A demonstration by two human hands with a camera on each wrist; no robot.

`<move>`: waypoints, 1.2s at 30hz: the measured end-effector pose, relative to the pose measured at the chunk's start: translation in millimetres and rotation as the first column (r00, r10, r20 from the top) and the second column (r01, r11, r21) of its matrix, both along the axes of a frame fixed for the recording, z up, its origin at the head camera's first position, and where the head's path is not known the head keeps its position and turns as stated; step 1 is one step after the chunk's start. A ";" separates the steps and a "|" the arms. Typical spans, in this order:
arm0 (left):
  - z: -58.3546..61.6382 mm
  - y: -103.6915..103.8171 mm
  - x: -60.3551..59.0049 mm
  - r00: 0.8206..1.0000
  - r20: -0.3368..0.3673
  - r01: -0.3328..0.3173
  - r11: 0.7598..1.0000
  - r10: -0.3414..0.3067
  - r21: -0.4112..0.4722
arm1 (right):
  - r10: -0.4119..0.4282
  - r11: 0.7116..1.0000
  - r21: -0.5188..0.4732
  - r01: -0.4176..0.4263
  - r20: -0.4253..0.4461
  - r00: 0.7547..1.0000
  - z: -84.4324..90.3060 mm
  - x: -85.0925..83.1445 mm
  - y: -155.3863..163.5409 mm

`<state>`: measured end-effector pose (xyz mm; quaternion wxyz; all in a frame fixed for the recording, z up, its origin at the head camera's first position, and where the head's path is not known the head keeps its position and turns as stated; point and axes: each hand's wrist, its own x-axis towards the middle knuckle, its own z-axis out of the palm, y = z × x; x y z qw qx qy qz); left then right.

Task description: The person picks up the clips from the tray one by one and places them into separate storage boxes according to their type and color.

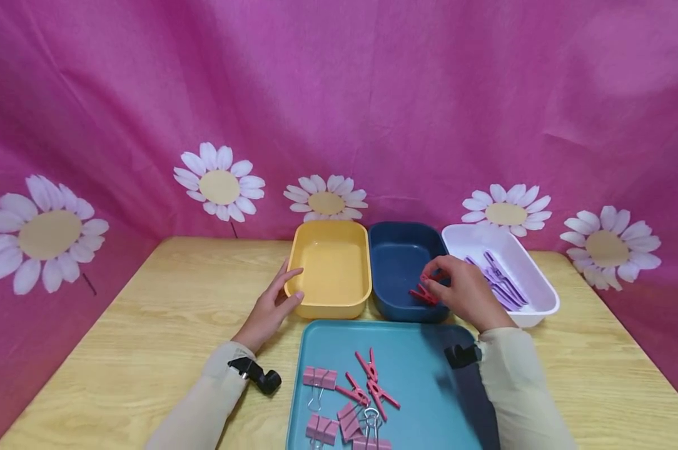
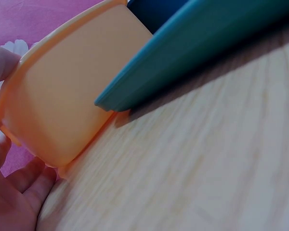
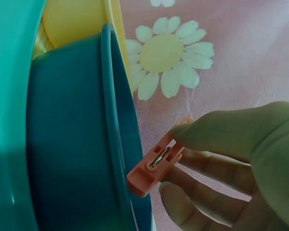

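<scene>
Over the blue bin, right hand half hides a red clothespin.

Right hand is pinching a red clothespin between thumb and fingers, holding it just over the rim of the dark blue bin. Yellow bin is sitting behind the blue one, teal tray edging the left. Pink daisy-print backdrop is filling the rest.
</scene>
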<state>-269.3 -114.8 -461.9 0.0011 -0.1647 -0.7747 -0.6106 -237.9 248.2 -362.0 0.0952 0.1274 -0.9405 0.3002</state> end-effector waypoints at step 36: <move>25.4 3.0 12.6 0.999 0.034 0.019 1.000 -0.019 0.003 | 0.026 0.999 0.020 -0.027 0.052 0.998 -5.8 -4.8 0.7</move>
